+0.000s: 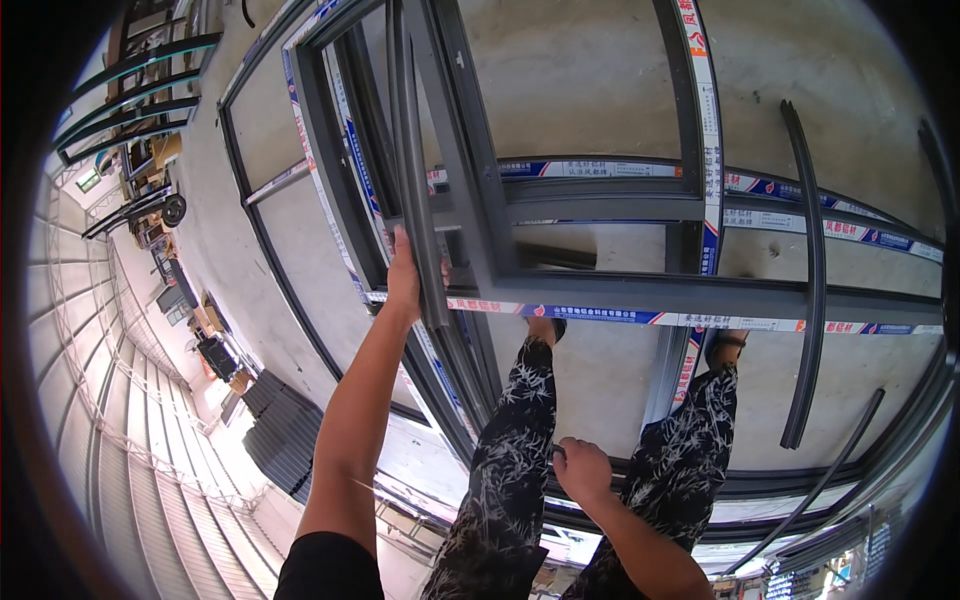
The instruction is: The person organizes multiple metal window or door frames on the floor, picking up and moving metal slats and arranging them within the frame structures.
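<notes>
My left hand is closed round a long dark grey aluminium profile; the thumb lies along one side and fingertips show past the other. The profile slants upward over a large dark grey window frame, whose outer edges carry printed blue, white and red protective film. My right hand is held low between my legs, its fingers curled. A small dark bit shows at the thumb, too little to name. Much of the left hand's grip is hidden behind the profile.
A loose dark strip lies across the frame's right part, and a thinner bar lies lower right. More frames lie on the concrete floor. My feet stand among the frame bars. A wheeled trolley is at the left.
</notes>
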Tool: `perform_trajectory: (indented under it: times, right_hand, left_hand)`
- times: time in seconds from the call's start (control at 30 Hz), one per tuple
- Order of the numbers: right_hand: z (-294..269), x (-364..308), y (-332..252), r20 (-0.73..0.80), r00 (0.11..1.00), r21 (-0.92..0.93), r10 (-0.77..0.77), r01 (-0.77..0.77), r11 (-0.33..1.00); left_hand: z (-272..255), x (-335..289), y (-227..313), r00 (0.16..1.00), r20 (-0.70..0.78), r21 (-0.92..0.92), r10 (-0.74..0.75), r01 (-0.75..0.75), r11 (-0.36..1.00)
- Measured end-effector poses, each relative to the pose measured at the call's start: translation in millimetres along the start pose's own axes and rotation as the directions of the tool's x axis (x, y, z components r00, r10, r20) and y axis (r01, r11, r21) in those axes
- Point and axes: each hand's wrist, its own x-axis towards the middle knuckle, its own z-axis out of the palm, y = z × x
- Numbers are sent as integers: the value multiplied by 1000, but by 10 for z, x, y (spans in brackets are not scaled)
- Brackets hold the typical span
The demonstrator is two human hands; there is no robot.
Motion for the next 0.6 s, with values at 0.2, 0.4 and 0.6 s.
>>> perform_trajectory:
  times: [0.2,0.4,0.6]
  right_hand:
    - [81,21,38,60,993,38,101,-103,994]
    - [-78,-13,34,-123,992,32,24,-20,999]
    - [-1584,-629,75,-617,782,121,-86,201,972]
  left_hand:
    - [107,-335,-168,978,-165,16,131,-130,991]
    - [614,-1456,-525,986,9,-39,166,-165,985]
    - [1651,-2246,-969,960,230,-15,-157,165,986]
